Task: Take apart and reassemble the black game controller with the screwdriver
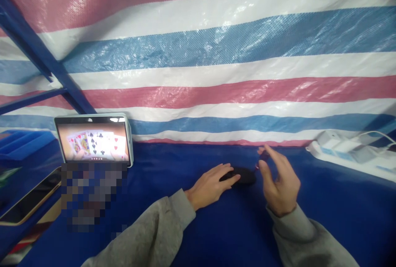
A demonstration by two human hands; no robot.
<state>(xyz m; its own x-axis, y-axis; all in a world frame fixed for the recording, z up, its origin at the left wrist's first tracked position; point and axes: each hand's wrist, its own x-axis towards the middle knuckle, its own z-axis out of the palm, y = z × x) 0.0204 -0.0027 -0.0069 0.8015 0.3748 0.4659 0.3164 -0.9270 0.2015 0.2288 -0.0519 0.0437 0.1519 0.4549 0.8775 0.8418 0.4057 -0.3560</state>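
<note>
A dark, flat, rounded object (246, 176) lies on the blue table surface (229, 226). Over its left end rests my left hand (212, 184), palm down, with the fingers spread and touching it. To its right is my right hand (280, 180), raised with the thumb and fingers curved around a small dark item (262, 158) that has a reddish glint near its lower end. What that item is cannot be made out. Grey sleeves cover both of my forearms.
A tablet (94, 141) showing playing cards leans at the back left. Nearer lies a phone (31, 199). Behind it is a blue tray (26, 147). A white power strip (349, 162) with plugs and a cable sits at the right. Striped sheeting (216, 90) hangs behind the table.
</note>
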